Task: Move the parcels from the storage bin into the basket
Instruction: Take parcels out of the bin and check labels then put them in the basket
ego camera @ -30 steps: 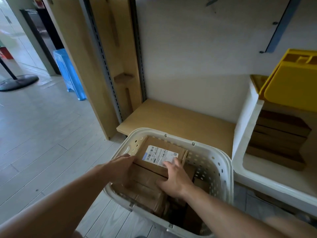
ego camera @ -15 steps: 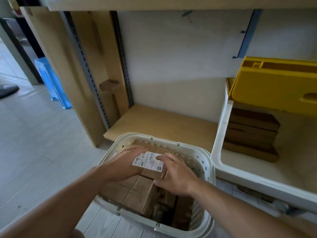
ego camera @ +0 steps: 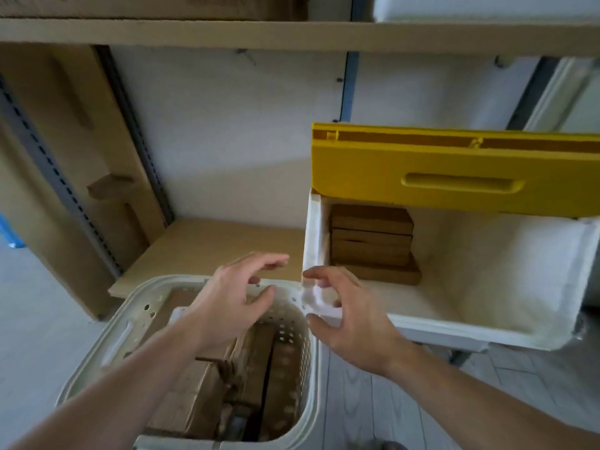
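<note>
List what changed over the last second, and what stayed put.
Both hands let go of the labelled brown cardboard parcel they were pressing into the white perforated plastic basket. The left hand and right hand rose, open and empty, toward the white storage bin. The stacked brown parcels in the bin and its raised yellow lid stayed put.

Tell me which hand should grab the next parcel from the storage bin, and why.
Right. The right hand hovers open at the storage bin front corner, on the side of the stacked parcels. The left hand is open over the basket, farther from the stack.
</note>
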`<control>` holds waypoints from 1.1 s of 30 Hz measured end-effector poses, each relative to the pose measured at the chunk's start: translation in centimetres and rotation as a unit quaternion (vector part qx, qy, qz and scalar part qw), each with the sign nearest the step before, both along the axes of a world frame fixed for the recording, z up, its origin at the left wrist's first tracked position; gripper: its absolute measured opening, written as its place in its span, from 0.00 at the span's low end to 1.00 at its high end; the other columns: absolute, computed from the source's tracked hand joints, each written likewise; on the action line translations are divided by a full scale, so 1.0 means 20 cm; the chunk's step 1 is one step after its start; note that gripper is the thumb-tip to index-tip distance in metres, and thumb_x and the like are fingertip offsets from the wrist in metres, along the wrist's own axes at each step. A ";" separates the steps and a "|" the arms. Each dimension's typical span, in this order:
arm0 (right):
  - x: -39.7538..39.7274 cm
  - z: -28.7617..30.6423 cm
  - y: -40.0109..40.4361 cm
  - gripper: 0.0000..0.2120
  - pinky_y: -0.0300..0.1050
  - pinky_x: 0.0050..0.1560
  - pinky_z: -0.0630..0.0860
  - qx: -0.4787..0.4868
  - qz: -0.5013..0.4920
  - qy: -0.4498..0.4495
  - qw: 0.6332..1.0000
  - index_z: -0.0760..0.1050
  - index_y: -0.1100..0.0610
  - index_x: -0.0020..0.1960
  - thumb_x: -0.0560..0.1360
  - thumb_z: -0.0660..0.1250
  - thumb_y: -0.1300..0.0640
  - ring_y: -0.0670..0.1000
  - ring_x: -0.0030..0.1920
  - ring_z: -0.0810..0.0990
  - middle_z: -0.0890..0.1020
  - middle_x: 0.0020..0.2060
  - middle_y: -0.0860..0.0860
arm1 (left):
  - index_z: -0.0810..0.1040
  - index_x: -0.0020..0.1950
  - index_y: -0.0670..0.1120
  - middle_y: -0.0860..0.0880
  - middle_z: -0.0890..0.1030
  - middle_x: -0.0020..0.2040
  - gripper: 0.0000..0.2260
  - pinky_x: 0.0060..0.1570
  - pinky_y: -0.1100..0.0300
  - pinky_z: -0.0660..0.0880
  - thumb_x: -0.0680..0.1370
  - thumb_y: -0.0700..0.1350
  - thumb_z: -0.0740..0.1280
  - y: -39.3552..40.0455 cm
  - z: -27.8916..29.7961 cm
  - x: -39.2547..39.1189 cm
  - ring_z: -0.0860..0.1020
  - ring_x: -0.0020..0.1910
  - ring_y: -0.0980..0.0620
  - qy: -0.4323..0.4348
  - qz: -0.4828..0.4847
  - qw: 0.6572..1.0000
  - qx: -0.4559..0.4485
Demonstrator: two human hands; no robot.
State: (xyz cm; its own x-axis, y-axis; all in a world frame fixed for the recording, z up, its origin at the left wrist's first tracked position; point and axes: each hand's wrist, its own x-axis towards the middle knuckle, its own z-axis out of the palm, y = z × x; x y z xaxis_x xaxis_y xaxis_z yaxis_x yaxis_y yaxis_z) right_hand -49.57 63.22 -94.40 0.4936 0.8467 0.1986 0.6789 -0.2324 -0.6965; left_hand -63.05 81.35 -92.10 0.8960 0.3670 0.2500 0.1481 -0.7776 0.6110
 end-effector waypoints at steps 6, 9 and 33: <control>0.18 0.05 -0.22 0.31 0.32 0.60 0.69 0.033 -0.081 -0.010 0.996 0.65 0.41 0.73 0.74 0.73 0.49 0.37 0.66 0.68 0.68 0.68 0.35 | 0.72 0.74 0.54 0.63 0.76 0.68 0.23 0.67 0.65 0.72 0.80 0.40 0.68 -0.26 0.03 0.25 0.72 0.68 0.67 -0.043 -0.065 0.995 -0.063; 0.28 0.07 -0.34 0.30 0.36 0.63 0.70 0.041 -0.116 -0.013 0.992 0.65 0.41 0.72 0.74 0.74 0.50 0.37 0.66 0.69 0.70 0.67 0.36 | 0.68 0.77 0.55 0.62 0.73 0.71 0.25 0.70 0.65 0.68 0.81 0.41 0.67 -0.35 0.01 0.38 0.68 0.71 0.68 -0.042 -0.075 0.993 -0.079; 1.14 -0.25 0.03 0.37 0.41 0.57 0.68 -0.001 -0.275 0.088 0.957 0.61 0.48 0.78 0.73 0.72 0.51 0.55 0.73 0.69 0.65 0.75 0.51 | 0.73 0.71 0.41 0.39 0.77 0.69 0.19 0.64 0.53 0.70 0.80 0.40 0.64 -0.24 -0.25 1.41 0.73 0.69 0.39 -0.011 0.209 0.959 -0.192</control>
State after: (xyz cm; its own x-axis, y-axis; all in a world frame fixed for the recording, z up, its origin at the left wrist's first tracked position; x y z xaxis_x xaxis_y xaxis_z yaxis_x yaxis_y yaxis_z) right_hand -26.76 63.76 -99.50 0.8909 0.4488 0.0696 0.3249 -0.5227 -0.7882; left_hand -34.80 76.45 -97.15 0.6460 0.7622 0.0412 0.3824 -0.3699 0.8467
